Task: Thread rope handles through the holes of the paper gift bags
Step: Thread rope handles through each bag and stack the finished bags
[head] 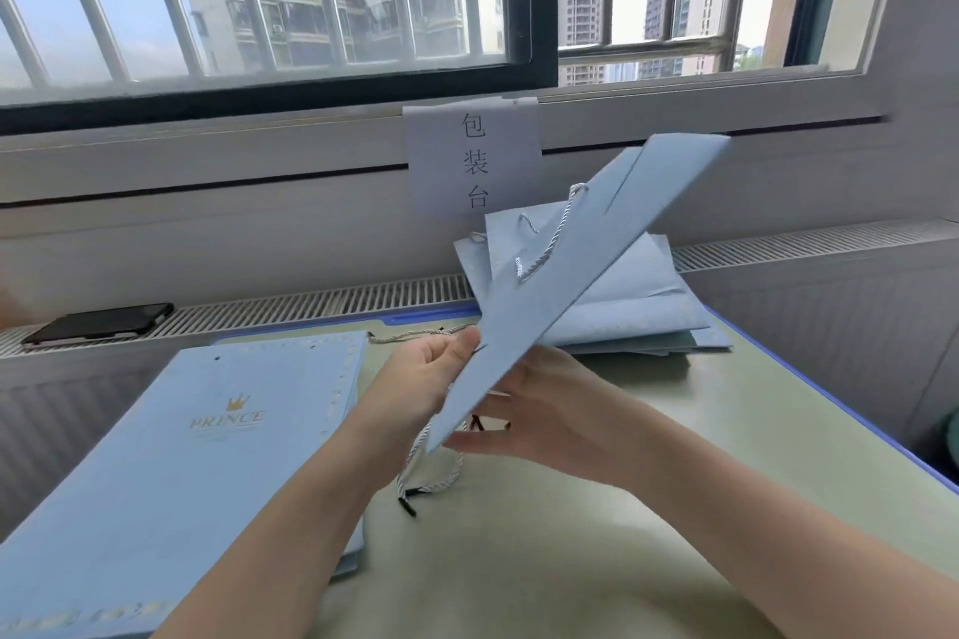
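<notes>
One flat, folded light-blue paper gift bag (560,285) is held up above the table, tilted, its far end rising toward the upper right. The left hand (430,379) pinches the bag's near left edge, thumb on the upper face, remaining fingers hidden behind the paper. The right hand (539,410) lies beneath the bag's lower end; its fingers run under the paper and whether they curl round it cannot be told.

One white twisted rope handle (558,234) loops on the upper face of the held bag. A second white twisted rope with black tips (430,477) hangs below the bag's lowest corner and trails onto the pale green table top (571,560).

One stack of flat light-blue bags printed with a gold crown and "PRINCE" (207,446) lies on the left of the table; the count within the stack cannot be told. One looser pile of light-blue bags with rope handles (622,296) lies at the far side, partly covered by the held bag. One further loose rope (410,335) lies on the table just beyond the left hand.

Surroundings: one dark phone (98,322) on the slatted radiator ledge (311,301), far left; one white paper sign with three black characters (472,161) fixed under the window (259,0), its lower edge hidden by the far pile.
</notes>
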